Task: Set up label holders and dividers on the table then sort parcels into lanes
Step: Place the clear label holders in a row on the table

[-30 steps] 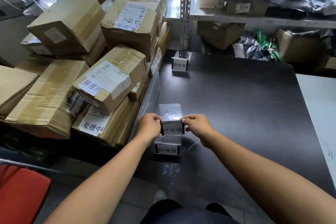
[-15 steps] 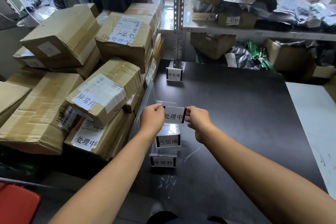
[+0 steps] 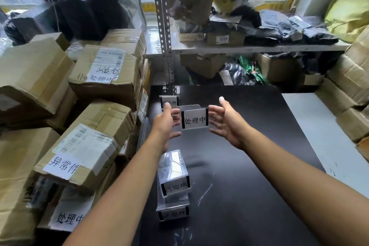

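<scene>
Head view: upright, camera-facing label holder, long axis sideways, between spread left hand and right hand.

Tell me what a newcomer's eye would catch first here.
A clear label holder reading 处理中 stands out mid-table between the left hand and right hand, both with fingers straight. To the left, a pile of labelled cardboard boxes crowds the black table; other holders line its left side.
</scene>
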Demonstrator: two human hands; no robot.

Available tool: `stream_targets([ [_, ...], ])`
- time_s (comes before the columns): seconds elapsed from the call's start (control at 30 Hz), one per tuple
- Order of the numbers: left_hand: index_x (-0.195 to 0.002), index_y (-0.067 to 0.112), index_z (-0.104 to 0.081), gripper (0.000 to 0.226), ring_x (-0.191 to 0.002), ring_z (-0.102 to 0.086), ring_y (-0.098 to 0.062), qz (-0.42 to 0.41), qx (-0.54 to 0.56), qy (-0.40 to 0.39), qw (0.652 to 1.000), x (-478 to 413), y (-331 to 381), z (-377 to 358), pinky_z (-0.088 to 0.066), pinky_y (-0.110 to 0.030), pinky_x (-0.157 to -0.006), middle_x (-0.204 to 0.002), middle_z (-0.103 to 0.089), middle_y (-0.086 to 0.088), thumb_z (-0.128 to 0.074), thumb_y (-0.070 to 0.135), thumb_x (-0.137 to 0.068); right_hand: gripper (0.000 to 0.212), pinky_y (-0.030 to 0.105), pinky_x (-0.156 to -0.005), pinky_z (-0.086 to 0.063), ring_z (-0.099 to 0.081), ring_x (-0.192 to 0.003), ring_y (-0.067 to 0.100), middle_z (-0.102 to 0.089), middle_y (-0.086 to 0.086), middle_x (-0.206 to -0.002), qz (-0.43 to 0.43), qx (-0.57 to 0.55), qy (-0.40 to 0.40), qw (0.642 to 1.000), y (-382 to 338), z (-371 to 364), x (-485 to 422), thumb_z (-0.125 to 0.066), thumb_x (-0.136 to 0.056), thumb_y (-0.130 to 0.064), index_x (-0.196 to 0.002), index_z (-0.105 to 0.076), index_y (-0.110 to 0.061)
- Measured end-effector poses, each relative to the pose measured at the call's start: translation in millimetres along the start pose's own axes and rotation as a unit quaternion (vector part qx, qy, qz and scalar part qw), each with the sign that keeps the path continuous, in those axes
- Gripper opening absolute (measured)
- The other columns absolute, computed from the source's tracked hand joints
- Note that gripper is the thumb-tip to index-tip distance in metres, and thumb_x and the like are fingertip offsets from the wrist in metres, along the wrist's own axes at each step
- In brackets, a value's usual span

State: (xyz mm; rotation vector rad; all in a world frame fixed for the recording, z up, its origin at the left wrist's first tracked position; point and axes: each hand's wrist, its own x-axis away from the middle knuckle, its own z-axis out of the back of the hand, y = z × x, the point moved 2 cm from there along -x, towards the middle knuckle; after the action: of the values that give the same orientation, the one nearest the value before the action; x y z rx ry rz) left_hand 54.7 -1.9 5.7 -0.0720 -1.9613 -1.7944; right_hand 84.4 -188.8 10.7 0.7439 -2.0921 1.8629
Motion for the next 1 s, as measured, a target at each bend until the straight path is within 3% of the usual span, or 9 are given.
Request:
stream_targets([
  [0.17, -0.1, 0.021, -0.065, 0.048, -0.105, -0.062, -0.02, 0.008, -0.005, -0.004, 1.0, -33.1, 1.2, -35.2, -0.055, -0.04, -0.079, -0.104, -0.065, -0.004, -0.028, 0.051, -0.105, 0.062, 0.04, -0.115, -0.038, -0.047, -0.138, 0.025, -0.049, 0.004, -0.151, -0.001, -0.017, -0.001, 1.0, -9.0, 24.5, -24.9, -0.035, -0.1, -0.062, -0.142, -0.051, -0.018],
  [0.27, -0.097, 0.024, -0.064, 0.045, -0.109, -0.061, -0.02, 0.008, -0.002, 0.007, 1.0, -58.3, 1.9, -58.4, -0.054, -0.04, -0.081, -0.104, -0.065, -0.001, -0.028, 0.05, -0.105, 0.056, 0.039, -0.115, -0.038, -0.047, -0.137, 0.024, -0.05, 0.004, -0.15, -0.003, -0.039, 0.007, 0.999, -13.8, 37.6, -48.4, -0.035, -0.102, -0.059, -0.138, -0.053, -0.019],
  [0.47, -0.093, 0.026, -0.065, 0.054, -0.108, -0.062, -0.019, 0.03, 0.007, 0.038, 0.999, -118.5, -0.1, -91.8, -0.054, -0.037, -0.079, -0.115, -0.067, -0.008, -0.021, 0.055, -0.104, 0.043, 0.037, -0.115, -0.037, -0.051, -0.134, 0.018, -0.055, 0.003, -0.145, -0.015, -0.055, 0.009, 0.998, -25.2, 59.5, -108.1, -0.033, -0.103, -0.056, -0.117, -0.06, -0.026],
  [0.73, -0.104, 0.014, -0.066, 0.061, -0.103, -0.061, -0.021, 0.046, 0.059, 0.078, 0.994, -186.2, -22.6, -113.8, -0.053, -0.036, -0.074, -0.109, -0.065, -0.009, -0.02, 0.053, -0.105, 0.042, 0.027, -0.106, -0.035, -0.05, -0.12, 0.008, -0.057, -0.003, -0.135, -0.012, -0.05, 0.036, 0.998, -28.5, 68.1, -182.9, -0.031, -0.106, -0.049, -0.127, -0.056, -0.023],
  [0.83, -0.108, 0.01, -0.067, 0.065, -0.105, -0.063, -0.023, 0.034, 0.072, 0.098, 0.992, -205.3, -31.3, -116.2, -0.053, -0.032, -0.071, -0.107, -0.066, -0.009, -0.018, 0.053, -0.105, 0.051, 0.027, -0.104, -0.034, -0.046, -0.133, 0.013, -0.052, -0.001, -0.146, -0.01, -0.051, 0.048, 0.997, -23.8, 70.0, -202.7, -0.031, -0.105, -0.05, -0.139, -0.054, -0.019],
  [1.0, -0.111, 0.007, -0.066, 0.067, -0.103, -0.063, -0.021, 0.036, 0.069, 0.098, 0.992, -223.5, -42.8, -119.8, -0.053, -0.031, -0.069, -0.107, -0.065, -0.009, -0.017, 0.052, -0.105, 0.054, 0.034, -0.116, -0.029, -0.039, -0.143, 0.017, -0.048, 0.002, -0.151, -0.017, -0.055, 0.042, 0.997, -15.0, 73.6, -221.5, -0.03, -0.106, -0.049, -0.143, -0.051, -0.016],
])
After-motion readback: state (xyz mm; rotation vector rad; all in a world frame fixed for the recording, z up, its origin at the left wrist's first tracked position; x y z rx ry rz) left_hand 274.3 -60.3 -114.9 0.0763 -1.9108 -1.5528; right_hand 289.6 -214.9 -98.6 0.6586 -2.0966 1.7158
